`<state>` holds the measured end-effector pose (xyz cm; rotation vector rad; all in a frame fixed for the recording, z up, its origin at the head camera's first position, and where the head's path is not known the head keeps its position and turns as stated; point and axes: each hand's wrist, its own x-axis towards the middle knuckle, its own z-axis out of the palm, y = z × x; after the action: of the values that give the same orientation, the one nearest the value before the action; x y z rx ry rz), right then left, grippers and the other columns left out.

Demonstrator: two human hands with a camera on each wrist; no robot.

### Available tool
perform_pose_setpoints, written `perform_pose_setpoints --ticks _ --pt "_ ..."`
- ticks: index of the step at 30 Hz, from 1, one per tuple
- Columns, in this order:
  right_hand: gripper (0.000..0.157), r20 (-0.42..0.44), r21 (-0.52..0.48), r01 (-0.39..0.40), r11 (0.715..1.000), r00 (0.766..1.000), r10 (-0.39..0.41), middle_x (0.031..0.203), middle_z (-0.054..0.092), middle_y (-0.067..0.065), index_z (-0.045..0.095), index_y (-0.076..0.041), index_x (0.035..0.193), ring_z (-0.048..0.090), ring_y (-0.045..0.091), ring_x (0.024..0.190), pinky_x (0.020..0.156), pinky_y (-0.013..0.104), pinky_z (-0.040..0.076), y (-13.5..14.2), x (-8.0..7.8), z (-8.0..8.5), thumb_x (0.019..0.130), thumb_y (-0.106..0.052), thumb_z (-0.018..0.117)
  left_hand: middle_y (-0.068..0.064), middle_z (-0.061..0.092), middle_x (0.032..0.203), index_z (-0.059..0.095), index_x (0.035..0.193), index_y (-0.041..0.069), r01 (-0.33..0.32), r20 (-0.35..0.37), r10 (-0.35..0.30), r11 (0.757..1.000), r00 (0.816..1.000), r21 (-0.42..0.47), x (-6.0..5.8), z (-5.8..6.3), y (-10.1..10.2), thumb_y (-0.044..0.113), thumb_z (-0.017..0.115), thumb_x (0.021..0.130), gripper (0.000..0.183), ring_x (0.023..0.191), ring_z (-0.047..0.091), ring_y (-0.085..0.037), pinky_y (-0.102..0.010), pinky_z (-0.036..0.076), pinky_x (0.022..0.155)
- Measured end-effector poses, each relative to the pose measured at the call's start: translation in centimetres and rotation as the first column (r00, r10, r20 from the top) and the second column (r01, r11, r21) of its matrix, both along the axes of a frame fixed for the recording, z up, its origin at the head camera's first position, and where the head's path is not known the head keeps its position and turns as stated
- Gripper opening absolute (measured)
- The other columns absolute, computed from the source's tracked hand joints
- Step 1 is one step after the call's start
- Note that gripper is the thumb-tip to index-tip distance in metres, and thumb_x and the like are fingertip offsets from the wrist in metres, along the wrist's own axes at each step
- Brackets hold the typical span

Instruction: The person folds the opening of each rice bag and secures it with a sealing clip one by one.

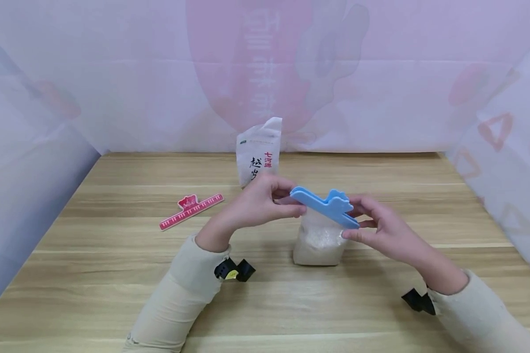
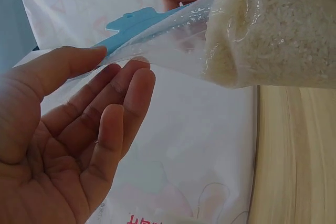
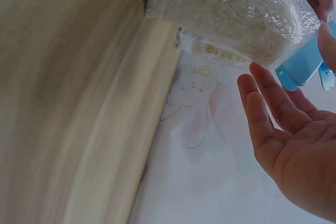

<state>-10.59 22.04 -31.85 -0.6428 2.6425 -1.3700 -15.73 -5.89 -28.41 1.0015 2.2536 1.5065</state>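
Note:
A clear plastic bag of rice stands upright on the table. Across its folded top lies a long blue bag clip, tilted down to the right. My left hand pinches the bag's clear top edge by the clip's left end, thumb in front; the film and clip show beyond the thumb in the left wrist view. My right hand holds the clip's right end between thumb and fingers, the thumb against the bag's side. In the right wrist view its other fingers spread loosely below the blue clip.
A red bag clip with a piano-key pattern lies on the wooden table to the left. Behind my left hand stands a white packet with dark and red lettering. Printed pale cloth encloses the back and sides.

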Motion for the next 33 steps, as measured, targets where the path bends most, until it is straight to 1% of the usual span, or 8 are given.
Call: perform_pose_setpoints --ticks 4,8,13,16,19,24,28,33 --pt "0.055 0.071 -0.031 -0.037 0.999 0.997 0.040 0.127 0.065 0.016 0.052 -0.003 0.135 0.063 0.021 0.113 0.091 0.032 0.057 0.2 -0.1 -0.8 0.086 -0.012 0.077 -0.007 0.073 0.082 0.075 0.096 0.001 0.014 0.013 -0.014 1.000 1.000 0.022 -0.3 -0.4 0.0 0.007 0.077 0.085 0.013 0.064 0.056 -0.009 -0.019 0.045 0.059" --pt "0.062 0.117 -0.071 -0.069 0.995 0.990 0.077 0.135 0.059 0.020 0.047 -0.002 0.140 0.059 0.017 0.119 0.091 0.031 0.057 0.4 -0.3 -1.6 0.087 -0.011 0.076 -0.008 0.074 0.085 0.074 0.098 0.001 0.024 0.040 -0.026 0.999 0.999 0.046 -0.6 -0.7 -0.1 0.007 0.078 0.085 0.015 0.066 0.059 -0.009 -0.020 0.048 0.062" --pt "0.068 0.153 -0.095 -0.087 0.992 0.983 0.100 0.139 0.054 0.022 0.043 0.001 0.144 0.054 0.034 0.126 0.092 0.031 0.056 0.4 -0.4 -2.1 0.085 -0.010 0.077 -0.011 0.075 0.096 0.072 0.104 0.001 0.022 0.126 -0.029 0.998 0.992 0.059 -0.8 -1.2 -0.5 0.006 0.078 0.084 0.021 0.085 0.073 -0.013 -0.028 0.060 0.077" --pt "0.068 0.175 -0.101 -0.088 0.991 0.979 0.104 0.140 0.052 0.024 0.044 0.003 0.142 0.050 0.039 0.127 0.092 0.033 0.056 0.4 -0.5 -2.3 0.085 -0.009 0.078 -0.017 0.074 0.108 0.069 0.113 0.001 0.028 0.196 -0.036 0.999 0.980 0.040 -0.8 -1.6 -1.0 0.006 0.077 0.085 0.030 0.098 0.074 -0.021 -0.034 0.060 0.085" --pt "0.064 0.202 -0.102 -0.081 0.992 0.974 0.100 0.138 0.051 0.025 0.046 0.004 0.137 0.052 0.036 0.124 0.091 0.032 0.057 0.5 -0.4 -2.4 0.084 -0.009 0.079 -0.015 0.071 0.119 0.066 0.121 0.006 0.034 0.230 -0.026 0.999 0.973 -0.033 -0.8 -2.1 -1.6 0.011 0.077 0.086 0.037 0.106 0.071 -0.023 -0.036 0.059 0.088" --pt "0.059 0.211 -0.081 -0.076 0.994 0.973 0.092 0.125 0.054 0.023 0.049 0.004 0.133 0.059 0.023 0.106 0.087 0.029 0.058 0.8 -0.2 -2.6 0.083 -0.008 0.079 -0.011 0.065 0.132 0.061 0.133 0.010 0.050 0.210 -0.013 0.984 0.978 -0.170 -0.3 -3.6 -2.0 0.020 0.077 0.087 0.049 0.114 0.067 -0.026 -0.037 0.056 0.093" --pt "0.061 0.223 -0.079 -0.075 0.994 0.971 0.091 0.123 0.054 0.023 0.047 0.004 0.136 0.060 0.026 0.103 0.085 0.027 0.059 1.1 0.0 -2.8 0.084 -0.007 0.078 -0.018 0.063 0.133 0.058 0.133 0.002 0.072 0.178 -0.036 0.977 0.983 -0.200 0.3 -4.7 -1.6 0.018 0.078 0.086 0.053 0.115 0.065 -0.034 -0.042 0.054 0.097" --pt "0.061 0.240 -0.089 -0.070 0.994 0.967 0.090 0.122 0.055 0.023 0.048 0.005 0.136 0.063 0.030 0.104 0.084 0.026 0.058 1.2 0.2 -2.9 0.084 -0.008 0.078 -0.014 0.065 0.129 0.059 0.131 0.004 0.047 0.129 -0.016 0.969 0.991 -0.242 1.2 -5.8 -0.9 0.017 0.081 0.084 0.053 0.110 0.067 -0.030 -0.037 0.055 0.095"
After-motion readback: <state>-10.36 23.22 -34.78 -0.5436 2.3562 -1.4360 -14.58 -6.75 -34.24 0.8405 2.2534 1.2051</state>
